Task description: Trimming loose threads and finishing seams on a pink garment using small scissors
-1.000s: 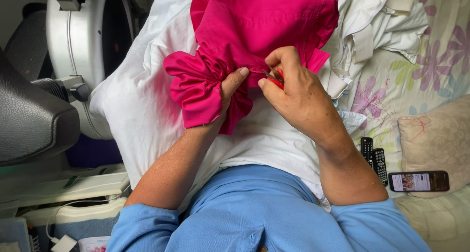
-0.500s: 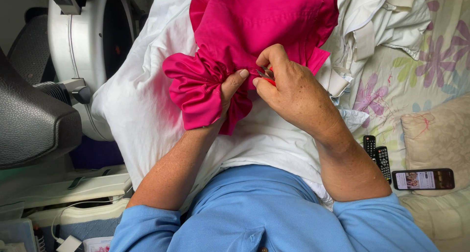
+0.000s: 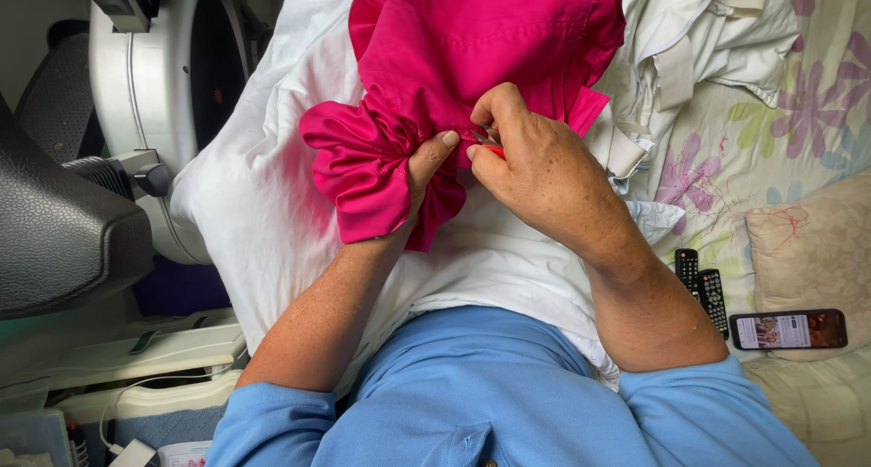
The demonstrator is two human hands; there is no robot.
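We have a bright pink garment bunched on a white cloth across our lap, its ruffled edge pulled toward us. Left hand is under the ruffle, thumb on top, pinching the gathered pink fabric at the seam. Right hand sits just beside it, fingers curled tight around a small red-handled tool; only a sliver of red and a bit of metal tip show, so we cannot tell what kind of tool it is. The tip meets the pink seam between our two thumbs. Both hands are closed down narrow, and they nearly touch.

Around us: white sewing machine at left, dark chair back in front of it. More white fabric is piled at upper right on a floral bedsheet. Two black remotes lie beside our right forearm, a phone with a lit screen next to them, near a beige cushion. Blue shirt fills the bottom.
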